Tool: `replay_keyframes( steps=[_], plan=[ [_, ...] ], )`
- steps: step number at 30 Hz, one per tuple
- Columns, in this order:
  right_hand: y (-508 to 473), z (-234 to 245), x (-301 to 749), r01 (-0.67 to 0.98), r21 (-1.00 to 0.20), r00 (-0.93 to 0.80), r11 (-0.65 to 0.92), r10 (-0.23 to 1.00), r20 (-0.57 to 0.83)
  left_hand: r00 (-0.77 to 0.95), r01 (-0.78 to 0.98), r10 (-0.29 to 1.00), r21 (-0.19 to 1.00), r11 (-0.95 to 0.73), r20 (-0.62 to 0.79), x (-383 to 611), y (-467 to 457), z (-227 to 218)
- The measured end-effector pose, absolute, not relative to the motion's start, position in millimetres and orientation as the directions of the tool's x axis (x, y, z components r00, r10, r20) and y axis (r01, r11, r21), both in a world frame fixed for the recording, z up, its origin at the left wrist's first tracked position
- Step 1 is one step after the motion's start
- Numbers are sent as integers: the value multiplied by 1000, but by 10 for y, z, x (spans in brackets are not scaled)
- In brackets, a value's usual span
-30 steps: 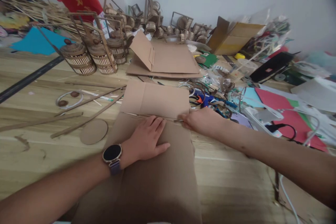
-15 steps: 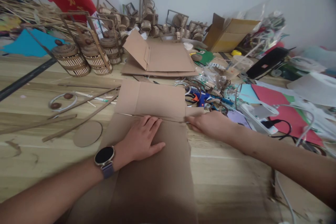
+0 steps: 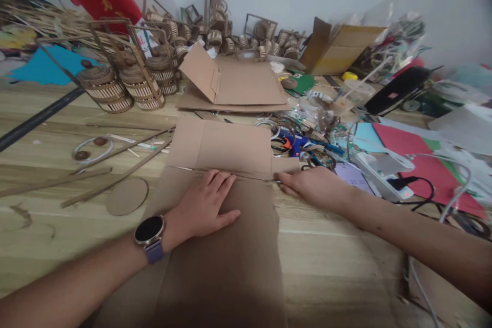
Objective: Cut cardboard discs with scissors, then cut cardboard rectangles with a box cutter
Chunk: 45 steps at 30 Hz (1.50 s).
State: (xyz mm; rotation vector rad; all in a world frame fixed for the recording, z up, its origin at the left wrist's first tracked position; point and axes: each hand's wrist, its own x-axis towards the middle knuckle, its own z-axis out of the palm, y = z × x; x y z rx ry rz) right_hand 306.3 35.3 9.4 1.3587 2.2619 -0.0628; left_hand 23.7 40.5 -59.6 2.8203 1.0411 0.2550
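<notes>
A large brown cardboard sheet [image 3: 226, 246] lies flat on the wooden floor in front of me, with a cut line running across it. Beyond that line sits a separate-looking cardboard panel [image 3: 226, 146]. My left hand [image 3: 205, 207], with a black smartwatch on the wrist, presses flat on the sheet just below the line, fingers spread. My right hand [image 3: 313, 187] is closed at the right end of the line, beside the sheet's edge; a thin tool tip seems to poke from it, too small to name.
A folded cardboard box [image 3: 234, 84] lies farther back. Woven bamboo baskets [image 3: 123, 82] stand at the back left. A cardboard disc [image 3: 126, 196] and thin strips lie to the left. Tools, cables, coloured paper [image 3: 423, 161] and bags crowd the right side.
My right hand has slid rightward along the line, from over the sheet to just off its right edge. The left hand has stayed pressed in place.
</notes>
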Motion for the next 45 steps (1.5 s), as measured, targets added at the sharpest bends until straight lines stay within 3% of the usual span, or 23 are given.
replay_keyframes(
  steps=[8,17,27,45],
  plan=[
    [268,43,3160,852,222,-353,475,832,-428,752,634,651,157,-757,103,242,401,-600],
    [286,348,3193,861,303,-272,408,874,-403,759,632,643,120,-765,103,270,393,-623],
    [480,205,2623,813,261,-402,520,827,-394,758,632,642,109,-767,114,268,385,-649],
    [343,202,2909,829,303,-314,470,839,-444,749,641,653,124,-757,114,248,386,-620]
  ],
)
